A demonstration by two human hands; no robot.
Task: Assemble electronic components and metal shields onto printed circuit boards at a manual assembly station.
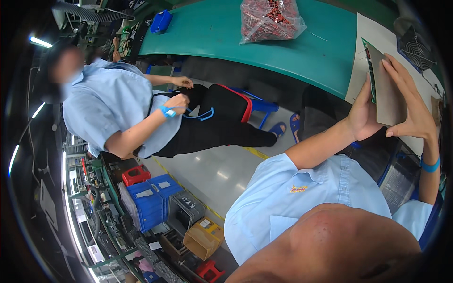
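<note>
At far left a seated co-worker [118,113] in pale blue blocks the aisle, above blue crates [153,198]. Beyond, a crinkled clear bag of red parts [271,19] lies on the green surface [212,33]. Left hand [363,115] and right hand [408,101] grip a flat, stiff brown board [388,92], raised upright between them.

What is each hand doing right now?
Left hand: closed on the flat brown board, gripping its near edge.
Right hand: holding the same board, fingers spread across its back.
</note>
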